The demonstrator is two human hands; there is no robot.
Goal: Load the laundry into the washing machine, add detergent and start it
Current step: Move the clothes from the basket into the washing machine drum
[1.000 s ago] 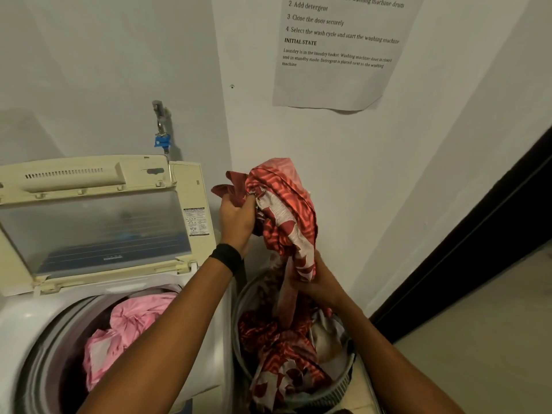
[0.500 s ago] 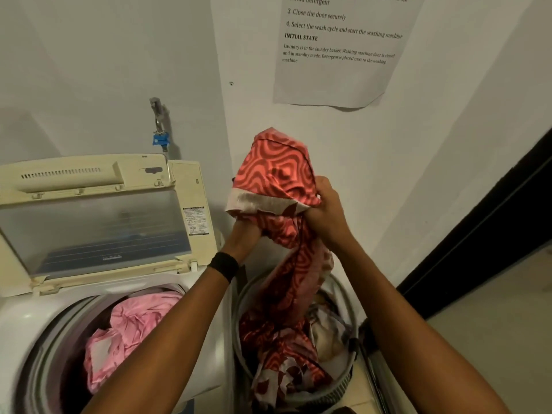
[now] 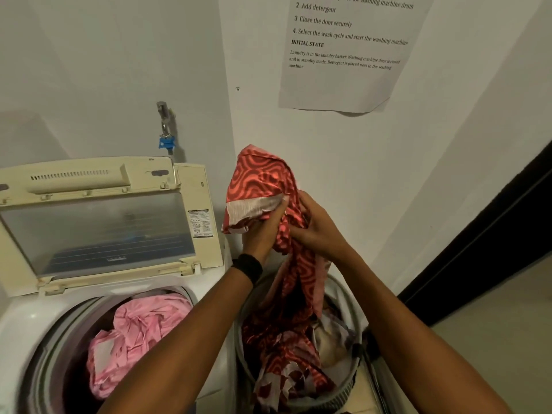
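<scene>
A red wavy-patterned cloth (image 3: 260, 180) is held up just to the right of the washing machine (image 3: 21, 324), whose lid (image 3: 98, 231) stands open. The left hand (image 3: 263, 231), with a black wristband (image 3: 248, 268), has its grip bunched round the cloth's upper folds. The right hand (image 3: 318, 231) has its grip curled round the same cloth. The cloth's tail hangs into the laundry basket (image 3: 357, 357) against the machine's right side. Pink laundry (image 3: 140, 333) lies in the machine's drum.
</scene>
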